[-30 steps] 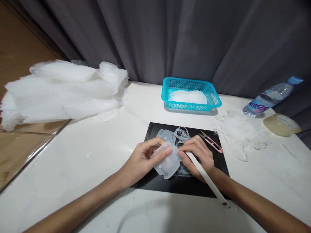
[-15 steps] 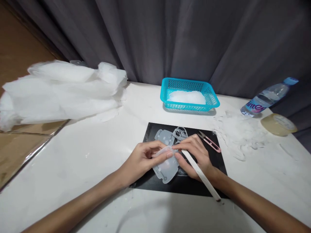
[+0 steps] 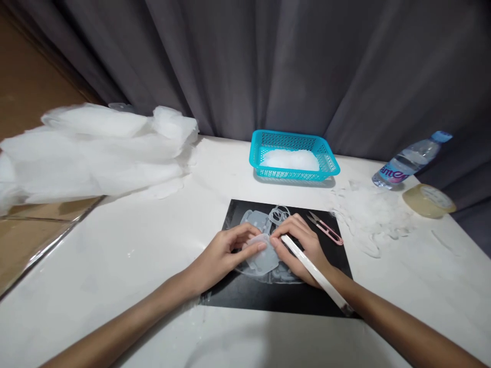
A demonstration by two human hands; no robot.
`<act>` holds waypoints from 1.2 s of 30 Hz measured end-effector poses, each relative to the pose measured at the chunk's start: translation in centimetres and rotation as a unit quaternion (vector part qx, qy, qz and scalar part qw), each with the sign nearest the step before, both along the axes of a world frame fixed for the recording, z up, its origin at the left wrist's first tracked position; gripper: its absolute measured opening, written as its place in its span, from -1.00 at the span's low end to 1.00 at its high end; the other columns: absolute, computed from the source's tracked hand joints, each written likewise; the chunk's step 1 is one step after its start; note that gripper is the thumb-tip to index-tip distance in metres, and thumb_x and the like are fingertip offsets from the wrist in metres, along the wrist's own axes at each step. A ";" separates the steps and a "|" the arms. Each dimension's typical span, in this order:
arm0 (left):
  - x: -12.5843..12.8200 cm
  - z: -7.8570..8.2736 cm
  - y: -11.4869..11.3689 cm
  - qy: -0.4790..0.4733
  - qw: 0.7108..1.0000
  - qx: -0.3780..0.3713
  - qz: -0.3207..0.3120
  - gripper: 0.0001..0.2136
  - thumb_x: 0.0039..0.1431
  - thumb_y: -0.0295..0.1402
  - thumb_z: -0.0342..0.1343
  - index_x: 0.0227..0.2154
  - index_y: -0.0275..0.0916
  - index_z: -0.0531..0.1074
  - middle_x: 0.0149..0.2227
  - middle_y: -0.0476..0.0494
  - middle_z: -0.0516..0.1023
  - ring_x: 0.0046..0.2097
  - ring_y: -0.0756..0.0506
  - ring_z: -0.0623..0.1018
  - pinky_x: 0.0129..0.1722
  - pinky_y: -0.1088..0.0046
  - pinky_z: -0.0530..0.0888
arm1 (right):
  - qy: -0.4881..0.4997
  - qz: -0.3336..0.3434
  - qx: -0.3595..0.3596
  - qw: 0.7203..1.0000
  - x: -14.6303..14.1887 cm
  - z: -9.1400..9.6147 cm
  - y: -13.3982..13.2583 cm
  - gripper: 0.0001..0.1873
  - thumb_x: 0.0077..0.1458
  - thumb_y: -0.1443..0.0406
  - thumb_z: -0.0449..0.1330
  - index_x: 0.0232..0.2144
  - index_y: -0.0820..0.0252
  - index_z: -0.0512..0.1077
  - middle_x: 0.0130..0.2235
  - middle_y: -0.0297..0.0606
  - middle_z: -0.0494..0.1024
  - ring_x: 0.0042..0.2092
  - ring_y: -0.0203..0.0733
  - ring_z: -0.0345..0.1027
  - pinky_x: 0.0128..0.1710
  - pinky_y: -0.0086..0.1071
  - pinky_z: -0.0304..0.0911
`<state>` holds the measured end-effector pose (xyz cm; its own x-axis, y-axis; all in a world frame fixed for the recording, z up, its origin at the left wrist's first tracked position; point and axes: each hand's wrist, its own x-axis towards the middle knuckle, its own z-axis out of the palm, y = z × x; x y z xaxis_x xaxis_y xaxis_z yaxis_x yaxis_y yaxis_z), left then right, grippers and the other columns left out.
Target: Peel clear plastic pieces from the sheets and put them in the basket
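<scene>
A black mat point(image 3: 245, 299) lies on the white table point(image 3: 134, 245). Over it, my left hand point(image 3: 224, 254) pinches the near edge of a translucent plastic piece point(image 3: 263, 258) with small round tabs. My right hand point(image 3: 301, 245) is closed round a long white stick-like tool point(image 3: 318, 276), whose tip meets the top of that piece. Another translucent piece point(image 3: 256, 221) and a loop of clear trimmings point(image 3: 279, 213) lie on the mat just beyond my fingers. Pink thread snips point(image 3: 325, 228) rest on the mat's far right corner.
A turquoise basket point(image 3: 293, 156) holding white bits stands at the back. A heap of white translucent sheets point(image 3: 92, 151) fills the left. Clear scraps point(image 3: 368, 212), a water bottle point(image 3: 410, 159) and a tape roll point(image 3: 428, 200) lie at the right. Grey curtain behind.
Both hands have lowered the plastic piece closer to the mat and turned it flatter. The view has shifted slightly, so the far objects sit lower and more to the left.
</scene>
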<state>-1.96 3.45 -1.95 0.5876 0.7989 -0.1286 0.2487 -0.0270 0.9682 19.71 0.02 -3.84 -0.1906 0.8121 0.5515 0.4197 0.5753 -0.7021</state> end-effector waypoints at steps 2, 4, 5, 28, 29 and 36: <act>-0.1 -0.1 0.1 0.009 1.000 0.014 0.001 -0.80 0.35 -0.17 0.21 -0.17 -0.20 0.52 -0.30 -0.02 0.56 -0.26 -0.05 0.50 -0.28 0.47 0.39 | 0.006 -0.008 -0.018 1.000 0.0 -0.1 0.1 -0.91 0.30 0.37 0.20 -0.30 0.13 0.45 -0.34 -0.30 0.49 -0.25 -0.16 0.33 -0.18 -0.24 0.27; 0.0 -0.1 0.1 0.008 1.000 0.012 0.005 -0.81 0.35 -0.19 0.21 -0.17 -0.20 0.50 -0.30 -0.02 0.57 -0.25 -0.05 0.52 -0.25 0.46 0.41 | 0.015 -0.013 -0.043 0.999 0.0 -0.1 0.2 -0.89 0.31 0.35 0.19 -0.31 0.14 0.45 -0.34 -0.30 0.49 -0.24 -0.16 0.33 -0.16 -0.25 0.26; 0.0 -0.1 0.1 0.001 1.000 0.003 0.008 -0.81 0.35 -0.19 0.21 -0.17 -0.21 0.50 -0.29 -0.02 0.57 -0.24 -0.05 0.53 -0.24 0.46 0.42 | 0.022 -0.014 -0.056 0.998 0.1 -0.2 0.3 -0.87 0.33 0.34 0.17 -0.31 0.14 0.46 -0.33 -0.30 0.49 -0.23 -0.17 0.33 -0.16 -0.25 0.26; -1.1 -0.3 -0.2 0.100 0.970 0.214 -0.064 -0.57 0.42 -0.18 0.12 0.28 -0.07 0.27 0.16 -0.22 0.56 0.11 -0.21 0.59 0.12 0.17 0.52 | 0.161 -0.116 -0.099 0.975 4.5 3.6 5.0 -0.76 0.20 0.13 0.32 -0.39 0.16 0.56 -0.39 -0.35 0.53 -0.34 -0.21 0.36 -0.33 -0.37 0.24; -1.2 -0.4 -0.3 0.117 0.956 0.255 -0.083 -0.53 0.41 -0.19 0.14 0.31 -0.05 0.24 0.21 -0.24 0.52 0.14 -0.23 0.57 0.15 0.13 0.52 | 0.154 -0.159 -0.065 0.973 5.7 4.4 6.4 -0.75 0.19 0.12 0.33 -0.39 0.16 0.56 -0.39 -0.34 0.53 -0.33 -0.20 0.36 -0.31 -0.35 0.24; -1.1 -1.3 -0.6 0.233 0.851 0.447 -0.146 -0.57 0.44 -0.16 0.09 0.30 -0.03 0.33 0.46 -0.25 0.18 0.25 -0.38 0.43 0.21 -0.09 0.46 | -0.096 -0.236 0.098 0.962 10.4 6.5 15.2 -0.63 0.30 0.03 0.21 -0.36 0.17 0.59 -0.31 -0.16 0.54 -0.18 -0.02 0.39 -0.03 -0.13 0.28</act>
<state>-3.02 2.90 -3.22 0.8299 0.5280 0.1803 0.4557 -0.8279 0.3270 30.16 15.22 2.62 0.0605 0.7169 0.6946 0.7778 0.4023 -0.4829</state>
